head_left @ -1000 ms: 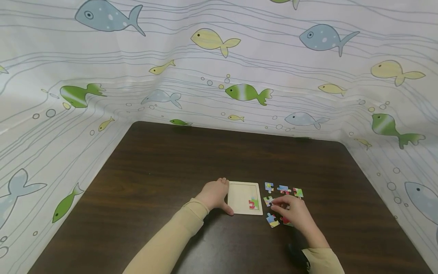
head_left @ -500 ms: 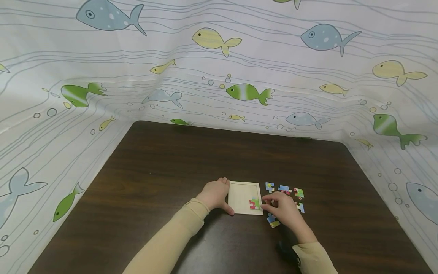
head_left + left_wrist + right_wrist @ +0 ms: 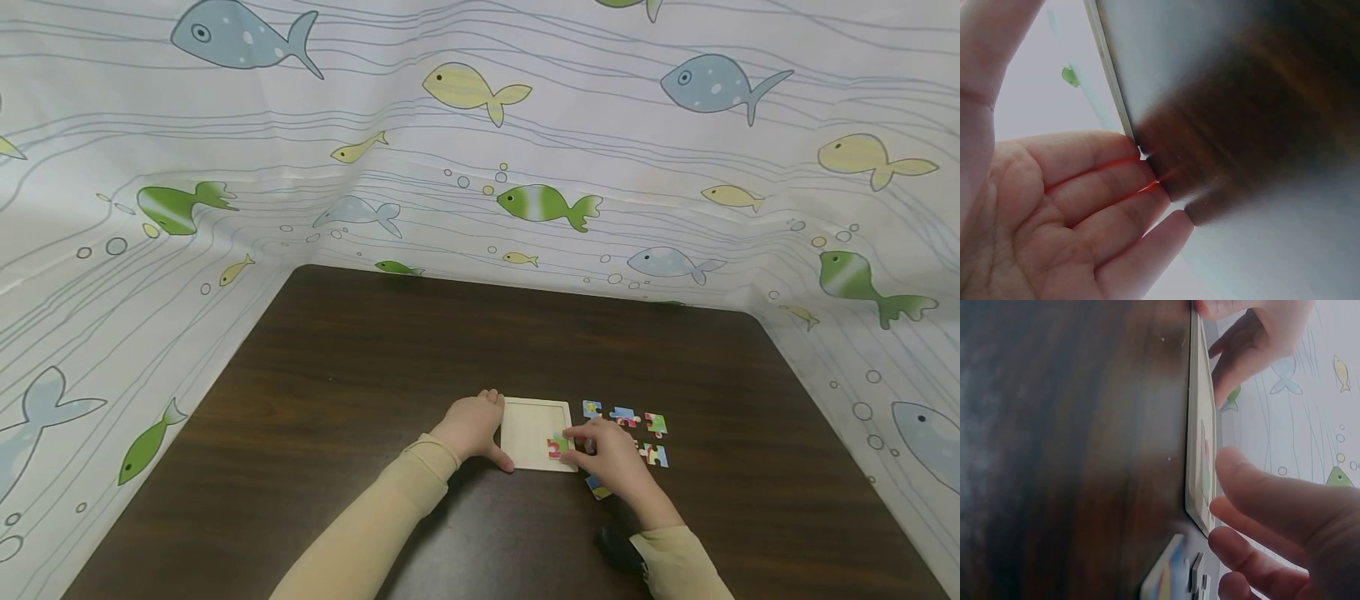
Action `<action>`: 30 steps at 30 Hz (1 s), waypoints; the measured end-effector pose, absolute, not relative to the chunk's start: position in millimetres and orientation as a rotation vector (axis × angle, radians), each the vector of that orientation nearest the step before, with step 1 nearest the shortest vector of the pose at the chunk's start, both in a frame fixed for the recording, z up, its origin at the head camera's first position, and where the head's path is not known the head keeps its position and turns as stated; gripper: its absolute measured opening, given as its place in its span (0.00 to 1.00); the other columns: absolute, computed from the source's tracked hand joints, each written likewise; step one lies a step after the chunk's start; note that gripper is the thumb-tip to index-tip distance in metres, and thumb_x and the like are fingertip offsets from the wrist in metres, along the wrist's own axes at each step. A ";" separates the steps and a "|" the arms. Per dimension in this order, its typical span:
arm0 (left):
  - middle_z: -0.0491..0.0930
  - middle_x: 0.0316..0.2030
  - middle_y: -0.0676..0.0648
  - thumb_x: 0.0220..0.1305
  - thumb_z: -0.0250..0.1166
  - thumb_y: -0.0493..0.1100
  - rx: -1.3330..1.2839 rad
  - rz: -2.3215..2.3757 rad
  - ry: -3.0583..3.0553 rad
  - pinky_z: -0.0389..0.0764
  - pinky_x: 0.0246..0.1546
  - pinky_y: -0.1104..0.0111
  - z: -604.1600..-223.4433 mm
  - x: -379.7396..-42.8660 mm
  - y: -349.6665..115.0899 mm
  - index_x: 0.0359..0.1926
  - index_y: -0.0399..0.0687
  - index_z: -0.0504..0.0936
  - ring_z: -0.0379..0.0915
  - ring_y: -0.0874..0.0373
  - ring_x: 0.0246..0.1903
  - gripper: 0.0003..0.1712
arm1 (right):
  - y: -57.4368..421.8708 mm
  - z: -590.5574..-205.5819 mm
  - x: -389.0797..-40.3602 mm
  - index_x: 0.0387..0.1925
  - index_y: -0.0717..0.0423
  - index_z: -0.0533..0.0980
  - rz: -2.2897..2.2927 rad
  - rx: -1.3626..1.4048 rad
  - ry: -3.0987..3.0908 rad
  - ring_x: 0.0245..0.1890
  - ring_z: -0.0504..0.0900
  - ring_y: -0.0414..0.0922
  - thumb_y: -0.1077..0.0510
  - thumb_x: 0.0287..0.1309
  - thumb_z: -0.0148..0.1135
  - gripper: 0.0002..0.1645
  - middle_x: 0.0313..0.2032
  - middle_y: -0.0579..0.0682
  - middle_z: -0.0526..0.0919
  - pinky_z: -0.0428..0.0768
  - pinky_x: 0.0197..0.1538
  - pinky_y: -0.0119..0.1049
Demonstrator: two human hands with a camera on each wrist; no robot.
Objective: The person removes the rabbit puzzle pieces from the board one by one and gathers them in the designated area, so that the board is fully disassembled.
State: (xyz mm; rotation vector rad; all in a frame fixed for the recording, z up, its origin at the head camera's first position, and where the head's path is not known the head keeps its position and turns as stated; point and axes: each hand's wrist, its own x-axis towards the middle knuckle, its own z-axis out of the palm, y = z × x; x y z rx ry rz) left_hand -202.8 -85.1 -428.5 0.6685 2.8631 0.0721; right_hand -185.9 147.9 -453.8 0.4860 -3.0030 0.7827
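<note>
A square pale wooden puzzle tray [image 3: 525, 433] lies on the table. One red and green puzzle piece [image 3: 555, 448] sits at the right front of its recess. My left hand [image 3: 471, 427] braces the tray's left side, thumb at the front corner and fingers towards the back; in the left wrist view these fingers look straight, beside the tray's edge [image 3: 1110, 69]. My right hand [image 3: 618, 458] reaches over the right rim, thumb and index tips apart by that piece. In the right wrist view nothing shows between the thumb [image 3: 1241, 472] and index finger, though contact with the piece is unclear.
Several loose puzzle pieces lie right of the tray, such as a blue one [image 3: 592, 408] and a green and red one [image 3: 656, 423]; the right hand hides some. A black device [image 3: 618, 548] sits under the right wrist. A fish-print curtain [image 3: 450, 208] borders the table [image 3: 360, 358].
My right hand has moved left from the loose pieces to the tray's right rim, its thumb and index finger spreading a little. The left hand and tray have stayed in place.
</note>
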 end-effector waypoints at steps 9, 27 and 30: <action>0.65 0.65 0.38 0.35 0.70 0.74 0.675 0.069 2.865 0.75 0.54 0.64 -429.5 -203.0 -85.7 0.66 0.34 0.64 0.62 0.49 0.65 0.66 | 144.6 -452.4 -184.5 0.44 0.51 0.84 0.725 0.481 -3.062 0.27 0.65 0.38 0.54 0.43 0.76 0.22 0.27 0.41 0.74 0.64 0.30 0.33; 0.65 0.65 0.37 0.36 0.71 0.73 0.669 0.098 2.861 0.73 0.57 0.63 -425.9 -199.4 -87.0 0.66 0.34 0.65 0.62 0.48 0.66 0.64 | 141.6 -453.1 -182.2 0.32 0.47 0.84 0.731 0.482 -3.032 0.29 0.69 0.38 0.56 0.42 0.76 0.11 0.27 0.40 0.75 0.67 0.35 0.37; 0.65 0.65 0.37 0.36 0.71 0.73 0.671 0.091 2.863 0.73 0.57 0.63 -425.3 -199.1 -86.9 0.66 0.34 0.65 0.62 0.48 0.66 0.64 | 141.3 -452.8 -181.4 0.32 0.48 0.83 0.747 0.472 -3.026 0.29 0.69 0.39 0.57 0.42 0.76 0.12 0.27 0.41 0.75 0.66 0.35 0.37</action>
